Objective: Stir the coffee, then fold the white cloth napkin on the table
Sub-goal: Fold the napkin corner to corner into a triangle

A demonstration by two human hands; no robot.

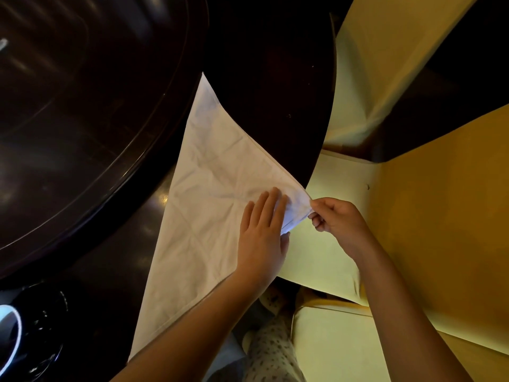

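You have a single view, worn on your head. It looks steeply down, close over the dark bench edge, with the white cloth napkin at centre and your left hand and right hand toward five o'clock.

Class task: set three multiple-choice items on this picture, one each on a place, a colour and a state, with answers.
1. Where does the left hand lie? A on a plate; B on the white napkin; C on a book.
2. What colour is the chair cover? A yellow; B red; C blue.
3. What is the right hand doing? A lying flat; B holding a spoon; C pinching the napkin's corner.
Answers: 1 B, fingers flat on the cloth; 2 A, the cover is pale yellow; 3 C, thumb and finger close on the corner.
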